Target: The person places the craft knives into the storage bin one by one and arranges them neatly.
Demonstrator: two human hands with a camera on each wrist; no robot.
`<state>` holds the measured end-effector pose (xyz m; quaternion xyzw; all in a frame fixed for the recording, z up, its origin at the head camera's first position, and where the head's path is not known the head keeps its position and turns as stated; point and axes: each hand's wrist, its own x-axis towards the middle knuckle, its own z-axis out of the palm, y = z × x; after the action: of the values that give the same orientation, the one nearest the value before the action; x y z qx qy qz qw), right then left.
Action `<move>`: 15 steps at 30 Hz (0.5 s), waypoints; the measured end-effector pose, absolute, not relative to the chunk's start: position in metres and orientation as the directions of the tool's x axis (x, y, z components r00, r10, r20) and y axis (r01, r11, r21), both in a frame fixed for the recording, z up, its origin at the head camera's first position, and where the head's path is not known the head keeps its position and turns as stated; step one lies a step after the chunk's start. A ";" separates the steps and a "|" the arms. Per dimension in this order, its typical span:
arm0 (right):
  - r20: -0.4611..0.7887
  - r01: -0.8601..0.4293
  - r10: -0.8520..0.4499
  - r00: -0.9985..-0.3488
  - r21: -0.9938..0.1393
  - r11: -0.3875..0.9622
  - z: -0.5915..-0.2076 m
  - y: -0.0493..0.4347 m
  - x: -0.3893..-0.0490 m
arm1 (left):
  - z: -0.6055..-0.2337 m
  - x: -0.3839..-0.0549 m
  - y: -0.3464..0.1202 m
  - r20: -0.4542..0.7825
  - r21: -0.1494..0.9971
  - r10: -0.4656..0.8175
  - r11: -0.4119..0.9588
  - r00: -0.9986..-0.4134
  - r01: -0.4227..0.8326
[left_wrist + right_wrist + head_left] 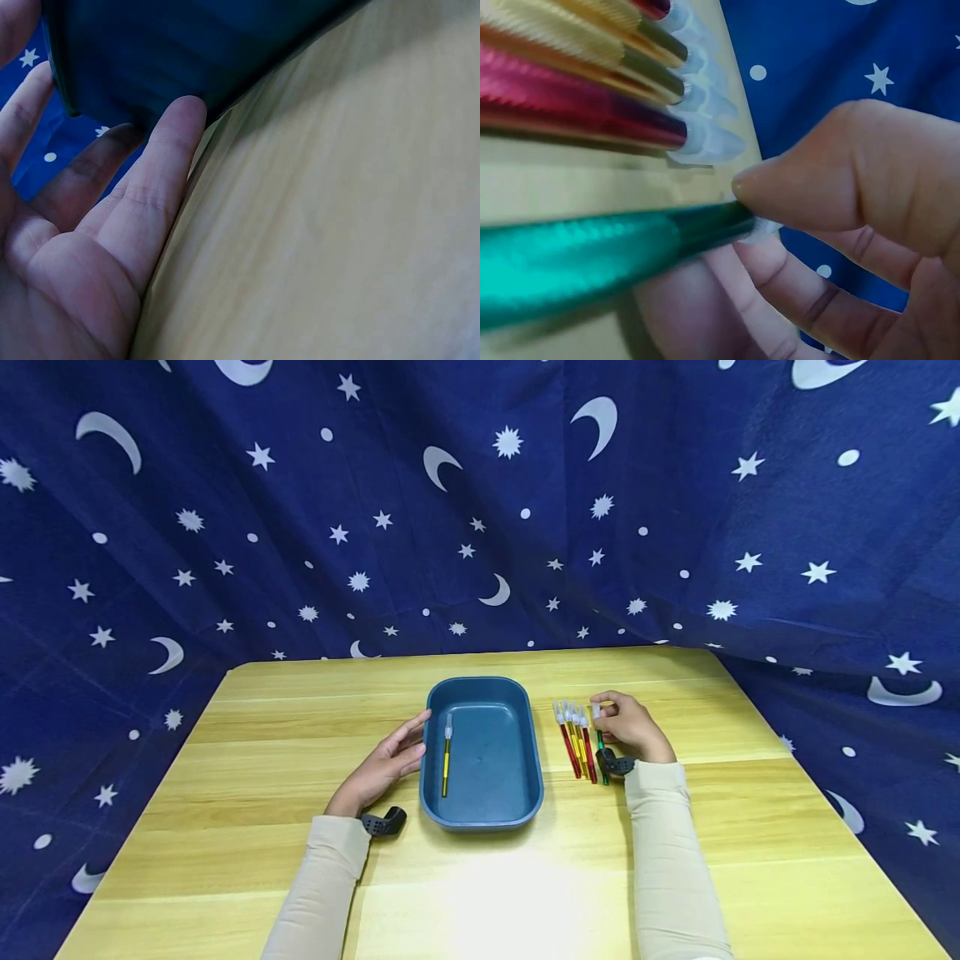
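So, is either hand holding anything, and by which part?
The right hand pinches the green pen by its capped end; the left hand grips nothing, its fingers resting against the blue tray.

Green pen cropped, right wrist view

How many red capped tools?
2, right of the tray: first red tool at the row's left end; second red tool beside the green tool in the right hand. No others show.

Green pen, red pens, gold pens, blue tray, white-starred navy cloth
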<state>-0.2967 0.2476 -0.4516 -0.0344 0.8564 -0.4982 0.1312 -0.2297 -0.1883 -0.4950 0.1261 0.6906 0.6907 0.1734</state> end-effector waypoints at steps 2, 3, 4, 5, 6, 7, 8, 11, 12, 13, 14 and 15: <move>-0.187 0.068 -0.192 -0.964 -0.864 0.499 -0.450 0.247 -0.297 | -0.495 -0.230 -0.188 -0.066 0.998 0.413 0.013 -0.908 -0.066; -0.185 0.067 -0.193 -0.964 -0.866 0.496 -0.449 0.247 -0.297 | -0.495 -0.230 -0.188 -0.066 0.998 0.413 0.014 -0.908 -0.066; -0.184 0.069 -0.192 -0.964 -0.869 0.491 -0.449 0.247 -0.297 | -0.495 -0.230 -0.188 -0.067 0.998 0.412 0.015 -0.909 -0.067; -0.180 0.068 -0.188 -0.966 -0.871 0.487 -0.448 0.247 -0.297 | -0.495 -0.230 -0.188 -0.067 0.998 0.410 0.014 -0.909 -0.067; -0.176 0.067 -0.185 -0.967 -0.874 0.482 -0.447 0.247 -0.297 | -0.495 -0.230 -0.188 -0.067 0.998 0.410 0.015 -0.910 -0.066; -0.170 0.063 -0.186 -0.968 -0.879 0.473 -0.446 0.247 -0.297 | -0.495 -0.230 -0.188 -0.068 0.998 0.409 0.017 -0.910 -0.067; -0.163 0.059 -0.185 -0.969 -0.880 0.471 -0.445 0.248 -0.297 | -0.495 -0.230 -0.188 -0.069 0.998 0.408 0.018 -0.910 -0.067; -0.135 0.036 -0.189 -0.973 -0.891 0.452 -0.441 0.248 -0.295 | -0.495 -0.230 -0.188 -0.069 0.998 0.408 0.019 -0.910 -0.068; -0.128 0.029 -0.192 -0.973 -0.892 0.451 -0.439 0.248 -0.295 | -0.495 -0.230 -0.188 -0.069 0.998 0.408 0.018 -0.910 -0.068; -0.121 0.019 -0.197 -0.973 -0.892 0.452 -0.437 0.248 -0.294 | -0.495 -0.230 -0.188 -0.069 0.998 0.408 0.018 -0.910 -0.068; -0.120 0.020 -0.191 -0.974 -0.890 0.456 -0.435 0.247 -0.293 | -0.495 -0.230 -0.188 -0.068 0.998 0.409 0.017 -0.910 -0.067; -0.118 0.019 -0.188 -0.975 -0.889 0.458 -0.433 0.246 -0.293 | -0.496 -0.230 -0.188 -0.067 0.998 0.410 0.017 -0.910 -0.066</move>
<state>-0.2931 0.2464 -0.4334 -0.0498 0.8480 -0.5180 0.1000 -0.2301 -0.1882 -0.4956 0.1241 0.6918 0.6901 0.1724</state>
